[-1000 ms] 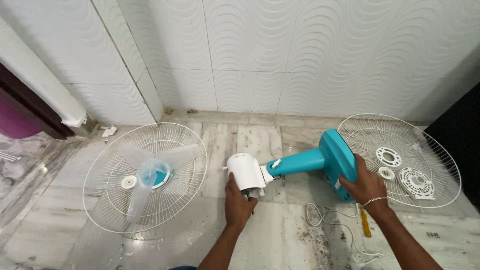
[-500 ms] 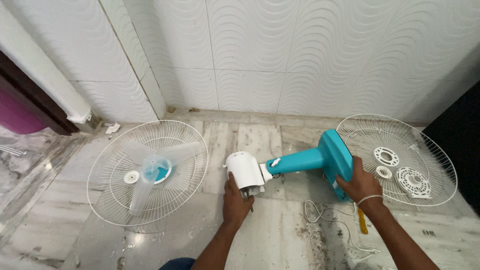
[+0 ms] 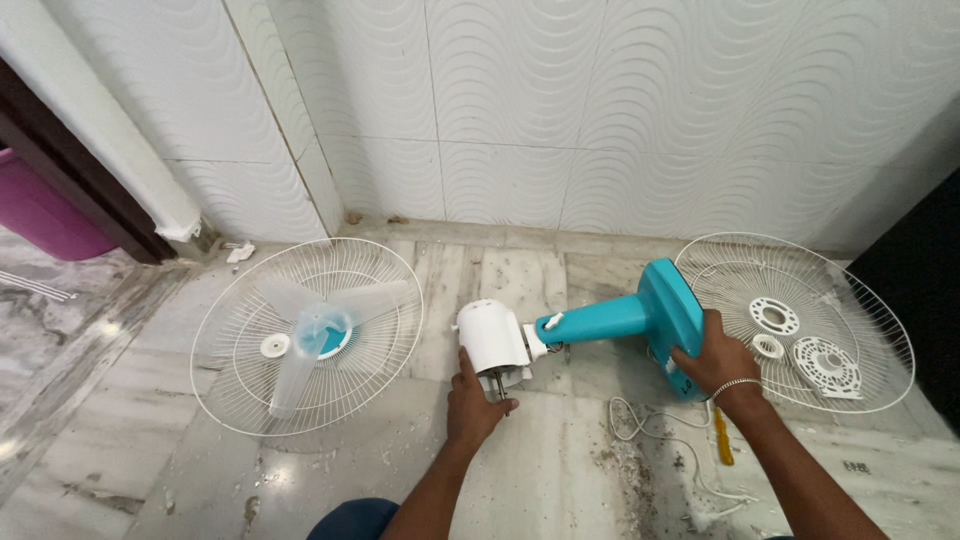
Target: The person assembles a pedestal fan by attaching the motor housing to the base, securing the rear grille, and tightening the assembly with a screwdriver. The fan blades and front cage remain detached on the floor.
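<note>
Gripping the white motor housing [image 3: 492, 337] with left hand [image 3: 476, 405], fingers curled under it, on the floor. Clasping the teal fan base [image 3: 668, 318] with right hand [image 3: 714, 358] at three o'clock. Lying at nine o'clock, wire grille [image 3: 308, 335] with translucent blade [image 3: 305, 340].

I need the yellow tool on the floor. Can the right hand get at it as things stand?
Probably yes: the yellow tool lies uncovered just under the right hand, but that hand holds the teal fan base.
</note>
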